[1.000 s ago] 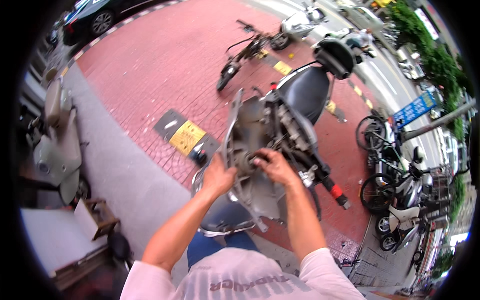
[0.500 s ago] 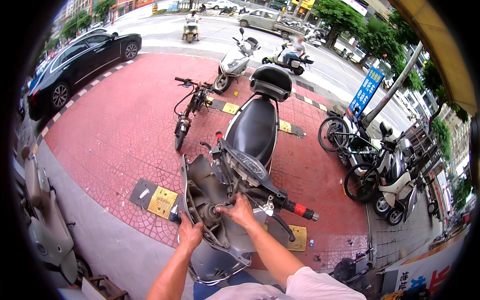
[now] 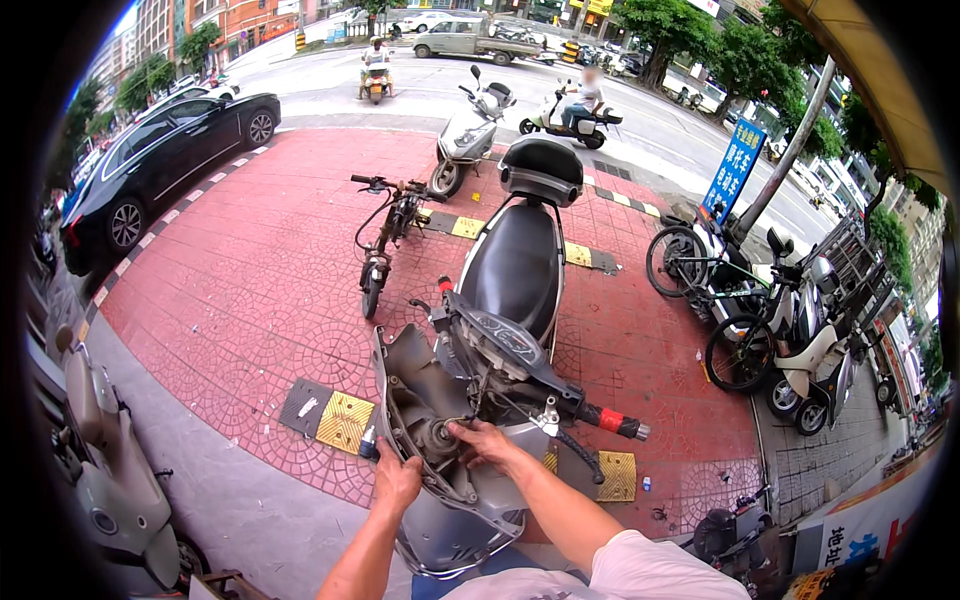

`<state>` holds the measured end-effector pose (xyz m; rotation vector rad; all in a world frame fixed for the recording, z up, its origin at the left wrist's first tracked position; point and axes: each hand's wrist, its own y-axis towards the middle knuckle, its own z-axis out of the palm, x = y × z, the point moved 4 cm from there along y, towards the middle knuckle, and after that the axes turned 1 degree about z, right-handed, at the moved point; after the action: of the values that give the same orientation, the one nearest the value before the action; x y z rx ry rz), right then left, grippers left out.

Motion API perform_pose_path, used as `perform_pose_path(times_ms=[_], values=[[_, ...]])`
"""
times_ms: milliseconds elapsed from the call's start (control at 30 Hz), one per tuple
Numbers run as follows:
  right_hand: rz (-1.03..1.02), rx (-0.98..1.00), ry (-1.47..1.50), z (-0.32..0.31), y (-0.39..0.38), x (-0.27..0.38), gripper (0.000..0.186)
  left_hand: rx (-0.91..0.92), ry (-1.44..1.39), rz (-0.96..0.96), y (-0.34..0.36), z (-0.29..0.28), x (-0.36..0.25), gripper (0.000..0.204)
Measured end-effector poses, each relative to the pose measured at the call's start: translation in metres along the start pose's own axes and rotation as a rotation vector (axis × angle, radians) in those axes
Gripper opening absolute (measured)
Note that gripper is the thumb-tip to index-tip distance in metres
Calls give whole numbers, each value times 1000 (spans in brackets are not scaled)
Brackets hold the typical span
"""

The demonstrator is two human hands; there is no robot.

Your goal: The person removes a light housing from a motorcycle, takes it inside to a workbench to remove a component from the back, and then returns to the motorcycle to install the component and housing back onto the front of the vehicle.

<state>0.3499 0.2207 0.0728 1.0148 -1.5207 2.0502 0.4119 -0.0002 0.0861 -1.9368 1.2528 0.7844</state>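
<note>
The grey front fairing (image 3: 410,380) of an electric scooter lies with its hollow inner face up, in front of its handlebars and close to the person's legs. Over the past 1.0 s the head view has swung up from a tipped look down into it, while both hands have stayed at it; that suggests handling continues at the same spot. In the last 0.5 s the right hand's fingers appear to have flattened.

The fairing is dull and dirt-stained inside, with a raised rim, ribs and a round fitting (image 3: 437,436) set in it. A smooth dark-grey shell (image 3: 455,535) with silver trim shows at its near end.

The left hand (image 3: 398,482) has the fairing's left rim between thumb and fingers. The right hand (image 3: 487,445) reaches in from the fairing's right, its fingertips narrowly spaced beside the round fitting; I cannot tell whether they grip it.

Just left of the fairing is a small dark-and-silver object (image 3: 369,442), too small to identify. Beyond the fairing come the instrument cluster (image 3: 500,335) and black saddle (image 3: 512,262); to its right, a red-banded handlebar grip (image 3: 610,420). Farther off, beyond and left of the fairing, stand a small black e-bike (image 3: 378,245) and a black sedan (image 3: 170,165).
</note>
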Motion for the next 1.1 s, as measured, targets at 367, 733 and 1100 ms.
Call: perform_pose_path(times_ms=[367,733,1100], values=[[13,-1,10,-7,9,-8,83,-8,-26,12,-8,-3,-10,71],[-71,40,-97,-11,15,-9,72,102,-90,-35,-12,-8,-18,85],[-144,-20,-113,-7,18,-11,69,85,-110,-40,-10,-11,-26,67]])
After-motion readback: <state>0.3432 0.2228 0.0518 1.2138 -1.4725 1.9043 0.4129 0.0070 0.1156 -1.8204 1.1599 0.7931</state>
